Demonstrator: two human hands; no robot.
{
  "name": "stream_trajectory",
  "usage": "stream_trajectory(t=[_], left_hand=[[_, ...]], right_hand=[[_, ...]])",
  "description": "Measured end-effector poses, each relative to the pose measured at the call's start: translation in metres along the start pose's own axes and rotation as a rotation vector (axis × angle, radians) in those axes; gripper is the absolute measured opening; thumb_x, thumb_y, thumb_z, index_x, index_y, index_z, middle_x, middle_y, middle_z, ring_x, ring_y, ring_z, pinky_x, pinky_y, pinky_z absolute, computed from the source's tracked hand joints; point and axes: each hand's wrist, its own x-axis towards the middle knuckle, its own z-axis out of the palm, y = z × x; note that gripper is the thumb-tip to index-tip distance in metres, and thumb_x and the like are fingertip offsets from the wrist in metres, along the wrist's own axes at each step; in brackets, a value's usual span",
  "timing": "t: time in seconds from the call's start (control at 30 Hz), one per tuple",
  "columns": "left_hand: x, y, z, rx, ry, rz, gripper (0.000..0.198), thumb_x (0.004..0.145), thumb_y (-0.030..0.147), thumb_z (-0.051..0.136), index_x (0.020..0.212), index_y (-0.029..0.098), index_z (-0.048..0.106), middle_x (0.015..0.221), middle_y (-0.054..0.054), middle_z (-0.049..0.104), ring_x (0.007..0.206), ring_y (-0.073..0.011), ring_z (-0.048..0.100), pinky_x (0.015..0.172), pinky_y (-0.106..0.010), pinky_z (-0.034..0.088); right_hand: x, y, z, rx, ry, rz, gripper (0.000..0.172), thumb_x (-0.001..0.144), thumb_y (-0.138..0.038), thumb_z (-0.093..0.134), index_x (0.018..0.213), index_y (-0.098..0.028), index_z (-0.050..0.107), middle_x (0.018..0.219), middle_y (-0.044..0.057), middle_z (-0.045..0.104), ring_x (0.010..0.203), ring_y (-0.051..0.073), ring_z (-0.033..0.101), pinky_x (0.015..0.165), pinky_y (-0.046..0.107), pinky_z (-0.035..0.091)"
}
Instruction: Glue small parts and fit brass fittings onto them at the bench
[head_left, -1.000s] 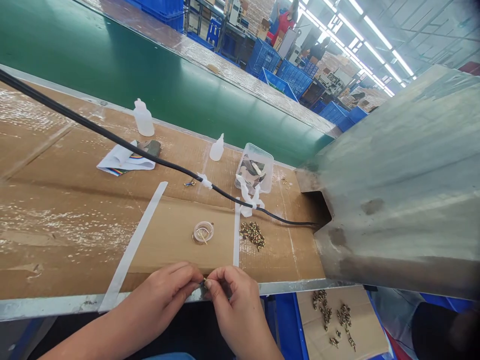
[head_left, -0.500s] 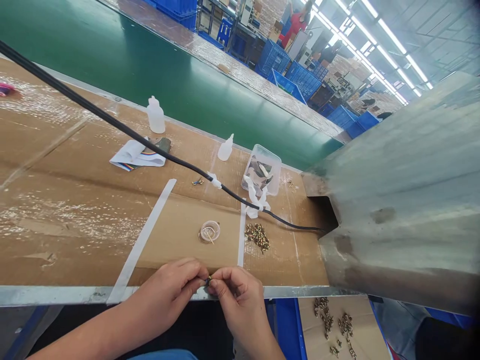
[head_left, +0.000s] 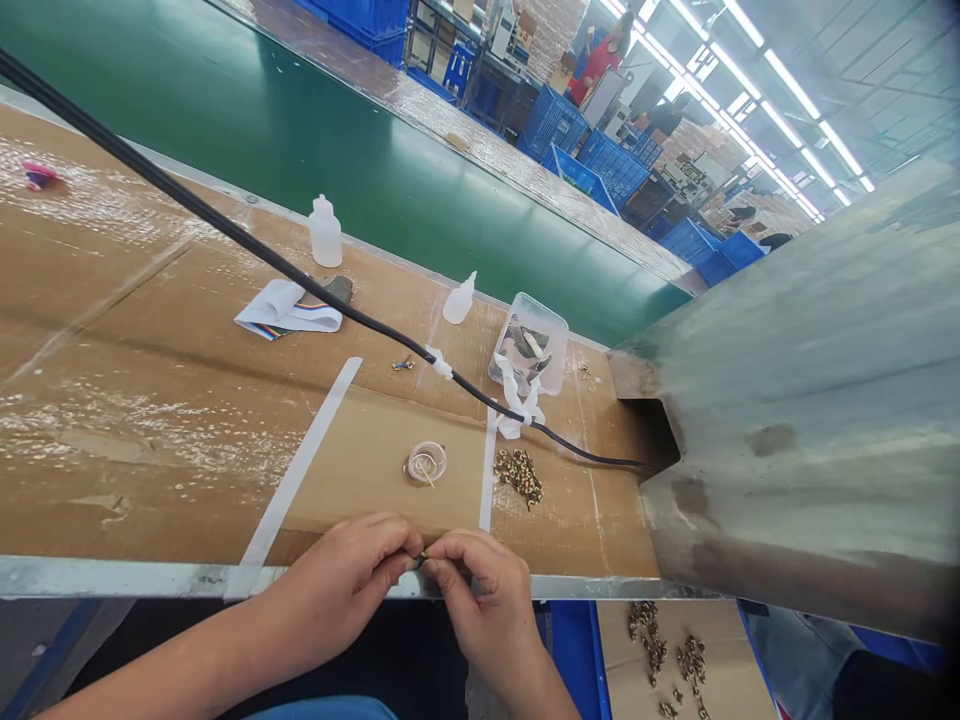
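Brass and dark metal, that's all you can make out of the tiny metal piece (head_left: 421, 560), too small to tell more from here, and it's pinched right at the bench edge, just below the round clear dish (head_left: 426, 463). The left hand (head_left: 337, 570) comes in from the left, thumb and fingers closed tight on it; the right hand (head_left: 487, 590) meets it from the other side, fingertips curled shut on that same piece, the two hands nearly touching.

Now across the cardboard-topped bench (head_left: 150, 400), left to right! One pink scrap (head_left: 37, 175) lies far left of the dish. Beyond the dish sit one folded white ribbon (head_left: 289, 310) with rainbow stripes, two white plastic bottles (head_left: 325, 232), one small loose metal piece (head_left: 403, 364) and one clear plastic tub (head_left: 529, 345). One black cable (head_left: 300, 280) runs across behind the dish. Just right of the dish, one heap of brass pieces (head_left: 519, 477); further right, one big grey metal hood (head_left: 787, 400); and down below the bench, lower right of the dish, a second scatter of brass pieces (head_left: 660, 650) on cardboard.
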Motion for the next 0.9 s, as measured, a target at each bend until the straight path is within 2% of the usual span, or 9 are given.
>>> stream_trajectory(t=[0.9], left_hand=[[-0.0004, -0.0036, 0.0008, -0.022, 0.024, 0.02, 0.022, 0.092, 0.016, 0.04, 0.085, 0.02, 0.06, 0.08, -0.001, 0.066, 0.075, -0.0166, 0.062, 0.068, -0.025, 0.046]], right_hand=[[0.0008, -0.0019, -0.0022, -0.012, -0.034, 0.0, 0.013, 0.088, -0.013, 0.06, 0.083, -0.02, 0.069, 0.076, 0.0, 0.069, 0.073, 0.012, 0.063, 0.068, 0.019, 0.045]])
